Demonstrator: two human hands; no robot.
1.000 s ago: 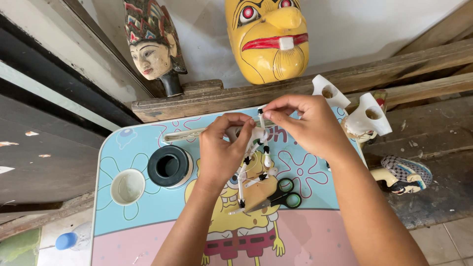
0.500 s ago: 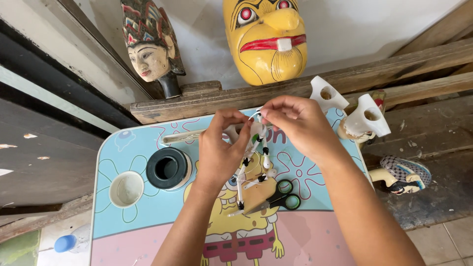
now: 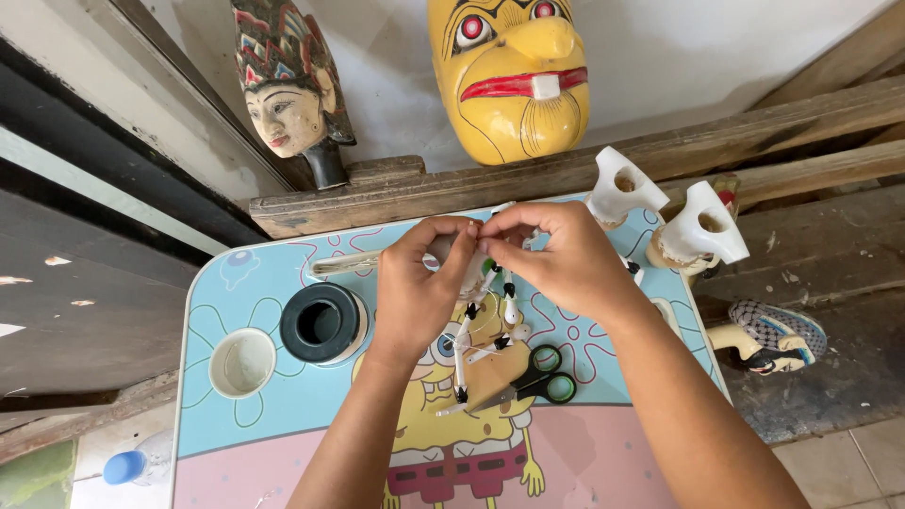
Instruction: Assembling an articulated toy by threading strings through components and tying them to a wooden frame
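My left hand (image 3: pixel 421 283) and my right hand (image 3: pixel 556 256) meet above the middle of a small cartoon-printed table (image 3: pixel 255 443). Between their fingertips they pinch a small puppet-like figure (image 3: pixel 476 325) made of white sticks with black and green tips, whose limbs dangle down below the hands. The top of the figure is hidden by my fingers. Green-handled scissors (image 3: pixel 539 382) lie on the table just under the dangling limbs.
A black spool (image 3: pixel 321 323) and a small white cup (image 3: pixel 242 363) stand on the table's left. Two white unpainted carved pieces (image 3: pixel 702 231) sit at the right edge. A painted head carving (image 3: pixel 287 94) and yellow mask (image 3: pixel 514 71) lean on a wooden ledge behind. A blue-capped bottle (image 3: pixel 127 467) lies lower left.
The two hands have drawn slightly closer together at the figure's top; the dangling limbs hang a little differently. Nothing else has moved.
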